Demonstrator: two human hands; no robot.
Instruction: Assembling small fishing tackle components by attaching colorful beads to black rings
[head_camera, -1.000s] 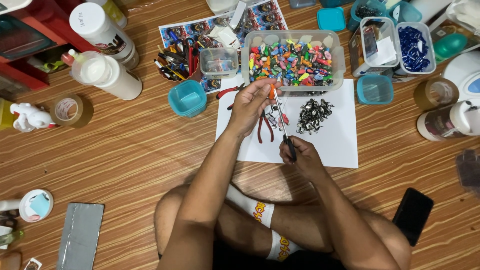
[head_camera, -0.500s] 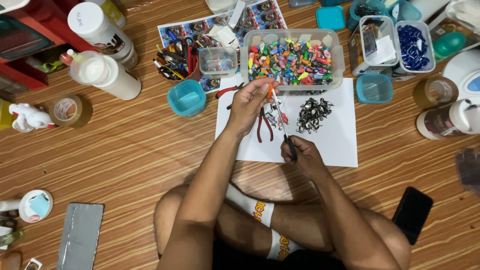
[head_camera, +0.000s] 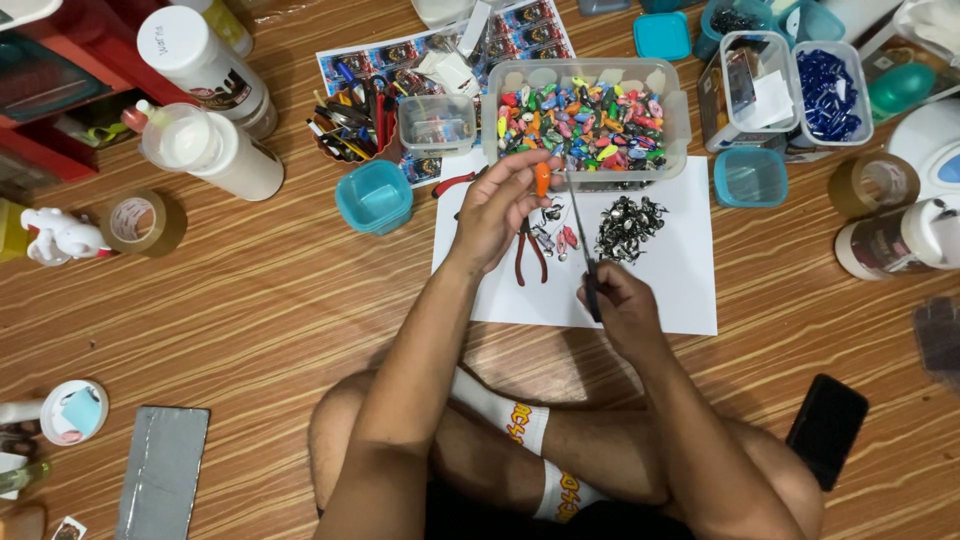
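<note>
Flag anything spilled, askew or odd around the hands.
Nothing spilled or damaged. Left hand pinches a small orange piece; right hand holds a thin pointed tool. Red-handled pliers and a heap of metal clasps lie on the white sheet.

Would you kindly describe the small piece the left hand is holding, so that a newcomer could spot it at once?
Start at the white paper sheet on the wooden floor. Above its upper edge, just below the clear tub of coloured pieces, the left hand pinches a small orange piece. It alone is lifted off the sheet, beside the long thin tool.
</note>
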